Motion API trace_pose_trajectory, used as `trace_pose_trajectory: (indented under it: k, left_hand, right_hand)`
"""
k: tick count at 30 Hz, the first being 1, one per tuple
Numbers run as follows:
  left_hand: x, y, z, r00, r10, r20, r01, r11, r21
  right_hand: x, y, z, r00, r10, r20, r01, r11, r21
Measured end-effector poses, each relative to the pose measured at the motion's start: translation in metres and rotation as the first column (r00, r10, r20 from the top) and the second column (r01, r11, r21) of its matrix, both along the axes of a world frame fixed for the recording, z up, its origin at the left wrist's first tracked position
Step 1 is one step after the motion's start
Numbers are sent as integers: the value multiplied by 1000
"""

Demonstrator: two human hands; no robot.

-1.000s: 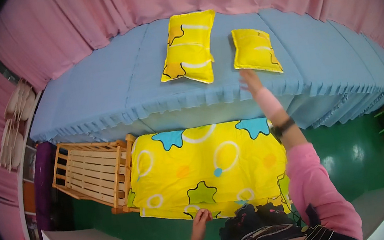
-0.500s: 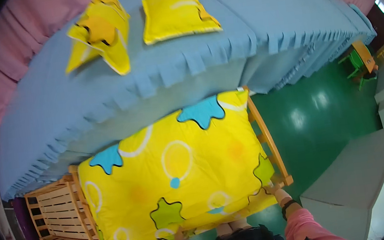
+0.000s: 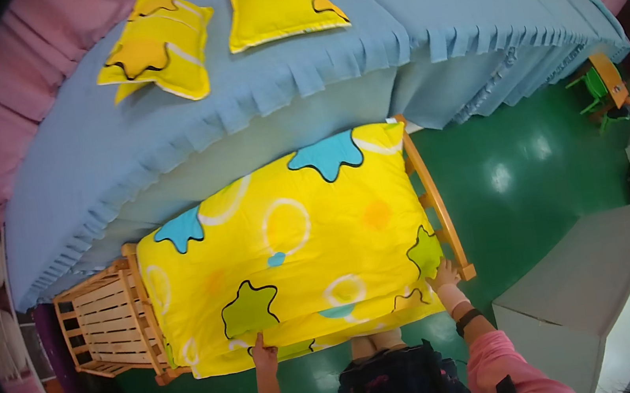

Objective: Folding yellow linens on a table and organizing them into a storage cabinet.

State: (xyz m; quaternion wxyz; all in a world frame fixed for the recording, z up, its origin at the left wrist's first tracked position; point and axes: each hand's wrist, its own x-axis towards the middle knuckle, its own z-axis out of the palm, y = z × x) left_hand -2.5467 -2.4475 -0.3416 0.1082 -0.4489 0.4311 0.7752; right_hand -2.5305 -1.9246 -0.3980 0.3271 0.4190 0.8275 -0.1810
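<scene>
A yellow quilt [image 3: 337, 241] with blue and green stars and pale rings covers most of a small wooden bed. My left hand [image 3: 265, 354] is closed at the quilt's near edge, just below a green star, with the index finger stretched over the cloth and the other fingers curled. At the near right corner, my right hand [image 3: 444, 278] rests on the quilt with its fingers apart, close to another green star and the bed's end rail. The quilt's near side hangs over the bed's edge between my hands, with a crease running along it.
The bed's slatted left part [image 3: 113, 326] shows uncovered. Beyond the bed stands a wide surface under a blue ruffled cloth [image 3: 301, 91], bearing two yellow pillows [image 3: 285, 3]. Green floor [image 3: 518, 170] and a grey-white cabinet [image 3: 579, 265] lie to the right.
My left hand has shifted left and farther over the quilt's near edge. The right hand has risen onto the corner and spread its fingers. The near green star has moved left.
</scene>
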Motion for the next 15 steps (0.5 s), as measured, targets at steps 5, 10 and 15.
trace_pose_trajectory:
  k: [5,10,15]
  left_hand:
    - [0,19,98,981,-117,-155,109,992,-59]
    - [38,17,134,979,-115,-169,99,990,-101]
    - [53,9,188,960,-70,-272,29,988,-153]
  right_hand:
    - [-11,-33,-5,839,521,-153,-479,843,246]
    - [-61,-32,-18,814,291,-503,-330,944,13]
    - [-133,18,148,350,8,-937,-281,955,-97]
